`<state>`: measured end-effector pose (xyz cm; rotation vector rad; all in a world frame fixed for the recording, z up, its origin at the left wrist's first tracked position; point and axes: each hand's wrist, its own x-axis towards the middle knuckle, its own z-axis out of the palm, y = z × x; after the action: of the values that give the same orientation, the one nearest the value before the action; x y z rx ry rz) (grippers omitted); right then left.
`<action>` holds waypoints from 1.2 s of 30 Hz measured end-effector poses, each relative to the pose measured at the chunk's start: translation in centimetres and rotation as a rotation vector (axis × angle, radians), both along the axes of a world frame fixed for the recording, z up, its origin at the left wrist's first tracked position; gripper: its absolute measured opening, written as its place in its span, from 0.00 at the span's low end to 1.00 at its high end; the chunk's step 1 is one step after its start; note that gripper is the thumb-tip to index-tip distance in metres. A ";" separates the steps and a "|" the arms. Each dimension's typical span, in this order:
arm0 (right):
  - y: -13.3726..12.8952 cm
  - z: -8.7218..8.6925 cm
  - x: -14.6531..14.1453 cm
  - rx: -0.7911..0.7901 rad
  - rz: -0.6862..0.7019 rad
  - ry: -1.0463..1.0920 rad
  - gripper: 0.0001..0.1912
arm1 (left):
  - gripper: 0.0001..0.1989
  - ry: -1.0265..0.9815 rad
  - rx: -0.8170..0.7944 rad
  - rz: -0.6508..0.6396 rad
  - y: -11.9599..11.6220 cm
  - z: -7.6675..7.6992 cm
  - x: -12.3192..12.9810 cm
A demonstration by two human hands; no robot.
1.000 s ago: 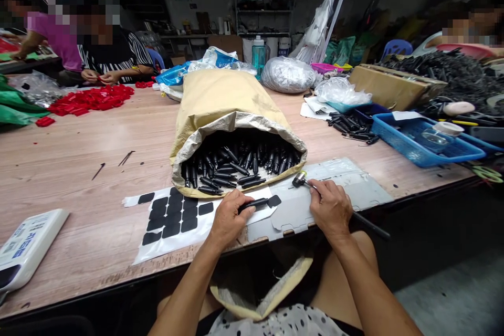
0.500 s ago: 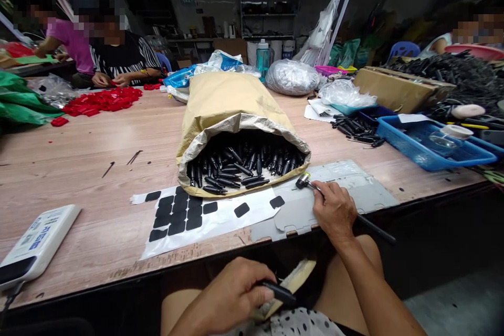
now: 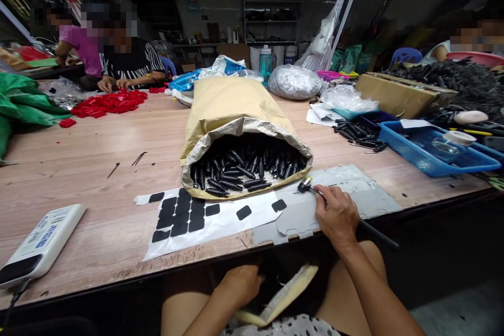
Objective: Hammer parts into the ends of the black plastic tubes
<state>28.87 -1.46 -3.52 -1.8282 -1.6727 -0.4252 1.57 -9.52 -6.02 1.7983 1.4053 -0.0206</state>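
My right hand (image 3: pixel 336 215) grips a small hammer (image 3: pixel 305 185) by its shaft. The hammer's head rests over a grey board at the table's front edge, and its dark handle sticks out behind the hand. Below the table edge, over the lap, my left hand (image 3: pixel 242 283) points down into shadow. Its fingertips are hidden, and nothing can be made out in it. Next to it lies the pale open rim of a bag (image 3: pixel 289 294). In front of me a large paper sack (image 3: pixel 240 97) lies on its side, its mouth full of black tube-shaped parts (image 3: pixel 244 170).
A white sheet with black square stickers (image 3: pixel 181 215) lies before the sack. A white power bank (image 3: pixel 43 241) is at left, and a blue tray (image 3: pixel 433 155) at right. Co-workers sit at far left, by red pieces (image 3: pixel 110 102), and at far right.
My left hand has drawn back and lower, and the black tube-shaped part it held is out of sight. My right hand keeps its hold on the hammer. The view has shifted slightly.
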 end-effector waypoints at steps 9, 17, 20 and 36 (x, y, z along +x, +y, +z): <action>0.0 0.0 -0.1 -0.001 -0.018 -0.012 0.13 | 0.12 -0.124 0.662 0.188 7.1 10.9 -6.7; 0.0 0.1 -0.1 -0.021 -0.014 0.004 0.12 | 0.08 0.319 0.792 0.202 12.6 7.6 -11.2; 0.0 0.1 -0.2 -0.020 -0.029 0.010 0.13 | 0.07 0.281 0.826 0.176 11.5 8.6 -10.7; 0.1 0.5 0.2 -0.077 -0.010 0.034 0.12 | 0.06 -0.308 0.641 0.125 8.8 6.0 -0.2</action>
<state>29.03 -1.32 -3.02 -1.8893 -1.6787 -0.3364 1.36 -0.71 0.00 2.0907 1.3813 0.8194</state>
